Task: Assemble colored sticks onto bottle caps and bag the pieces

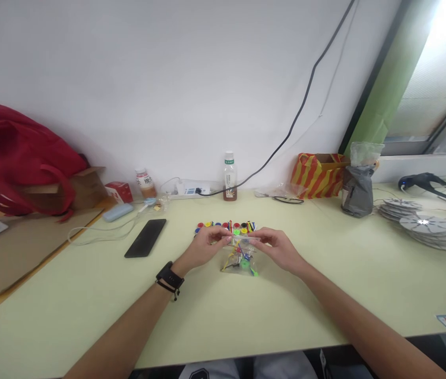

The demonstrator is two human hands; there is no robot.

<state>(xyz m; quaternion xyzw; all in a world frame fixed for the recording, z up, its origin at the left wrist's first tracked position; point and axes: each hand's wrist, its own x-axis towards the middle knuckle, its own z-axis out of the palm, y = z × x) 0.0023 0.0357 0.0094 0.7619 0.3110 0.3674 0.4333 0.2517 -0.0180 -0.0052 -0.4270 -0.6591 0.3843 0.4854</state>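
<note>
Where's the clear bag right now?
In the head view, the clear bag is just right of centre, held between left hand and right hand, in front of the coloured discs.

Light was bright and soft, strongest at the window (438, 84), beyond and to the right of the right hand (280, 249), where the upper glass washed out to white. The wall (147, 79) beyond the left hand (207, 245) looked pale grey. Only faint shadows marked the tabletop (278, 321) nearer than the hands. Detail in the clear plastic bag (234, 268) between them was soft; wide-angle distortion stretched the red backpack (17, 152) far left.
</note>
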